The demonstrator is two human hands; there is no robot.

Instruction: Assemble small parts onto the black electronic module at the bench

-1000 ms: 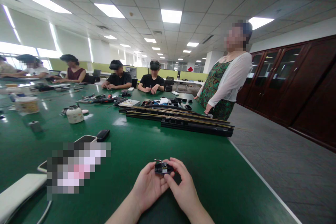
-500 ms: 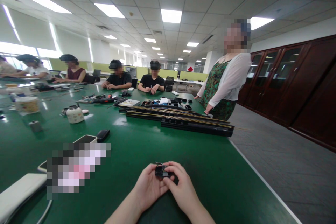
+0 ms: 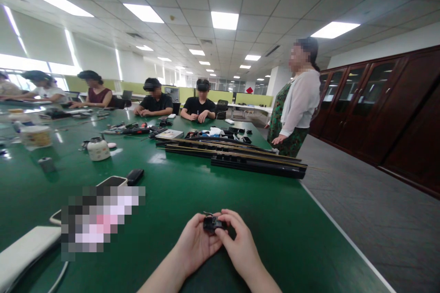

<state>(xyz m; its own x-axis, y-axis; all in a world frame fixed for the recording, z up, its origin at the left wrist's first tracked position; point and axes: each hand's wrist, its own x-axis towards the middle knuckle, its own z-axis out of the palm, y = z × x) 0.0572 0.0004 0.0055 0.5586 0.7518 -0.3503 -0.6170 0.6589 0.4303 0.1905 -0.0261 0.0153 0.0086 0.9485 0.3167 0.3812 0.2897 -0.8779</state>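
Two bare hands meet over the near side of the green desk (image 3: 165,219), and between them is one small black part (image 3: 211,224), with one thin, light strand at its top. The left hand (image 3: 196,243) lies palm up under it, its grip closed on the part's left end with thumb and fingers. The right hand (image 3: 239,241) comes in from the other side, its grip narrow, fingertips pinching the right end.

From where I stand, I count one phone (image 3: 112,181) left of the hands, one black case (image 3: 135,177) touching its far end, one white slab (image 3: 29,254) and one cable (image 3: 61,277) (a blurred patch hides whatever is between). Further off are one pale jar (image 3: 98,149), one grey cylinder (image 3: 46,164) and one tub (image 3: 35,138).

Beyond the hands lie long black strips (image 3: 257,168), at least two, with thin yellowish rods (image 3: 227,152) over them, too many to count surely. Five people sit around the desk; one person (image 3: 297,100) stands at its right side.
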